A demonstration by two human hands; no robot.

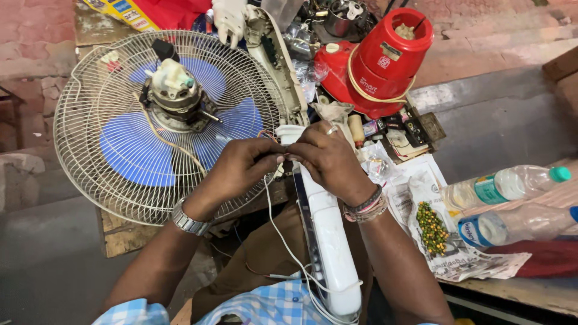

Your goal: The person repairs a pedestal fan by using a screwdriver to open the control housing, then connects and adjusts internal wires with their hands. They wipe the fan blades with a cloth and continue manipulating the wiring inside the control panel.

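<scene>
both hands met over the upper end of a long white fan column (328,241) lying across the person's lap. the left hand (244,162) and right hand (328,153) had their fingers pinched closed on thin wires (278,157) there, beside the caged blue-bladed fan (162,120).

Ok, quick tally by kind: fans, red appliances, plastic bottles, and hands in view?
Fan, grille and blue blades, motor exposed: 1
Red appliance parts: 2, the red jar and the red base behind it
Plastic bottles: 2, green-capped bottle and blue-capped bottle
Hands: 2, left hand and right hand, both pinching wires at the white casing
Total: 7
</scene>
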